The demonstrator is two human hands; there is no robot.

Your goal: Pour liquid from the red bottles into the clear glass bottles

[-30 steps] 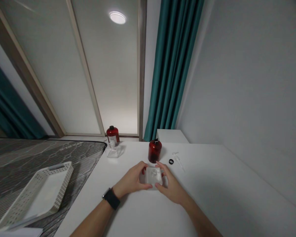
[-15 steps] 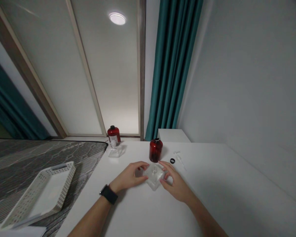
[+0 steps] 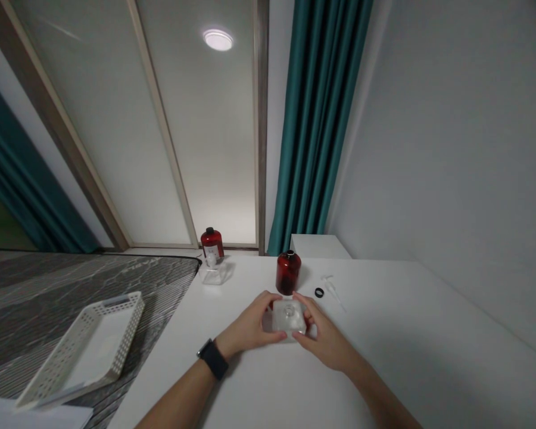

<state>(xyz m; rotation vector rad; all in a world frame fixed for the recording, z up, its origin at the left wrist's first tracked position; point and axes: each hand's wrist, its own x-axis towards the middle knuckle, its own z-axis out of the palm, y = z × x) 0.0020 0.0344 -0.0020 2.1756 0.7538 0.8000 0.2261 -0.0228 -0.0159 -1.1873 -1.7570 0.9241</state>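
A clear, square glass-like bottle (image 3: 289,316) is between my hands low over the table, its round neck facing up toward me. My left hand (image 3: 254,325) grips its left side, thumb at the near edge and fingers at the far edge. On the right side, my right hand (image 3: 324,336) holds it the same way, fingers curled. Just behind stands a dark red bottle (image 3: 288,275) with an open-looking top. To its right lie a small black ring (image 3: 318,292) and a thin clear pump-like piece with a tube (image 3: 333,291).
On the white table's (image 3: 384,357) far left corner stand a labelled red bottle (image 3: 212,243) with a dark cap and a clear square container (image 3: 213,274). Left of the table is a white perforated basket (image 3: 127,333). A white box-like surface (image 3: 320,245) adjoins the back edge.
The clear bottle has turned from a diamond-like angle to nearly square-on. My hands have closed in around it. The whole view has shifted slightly.
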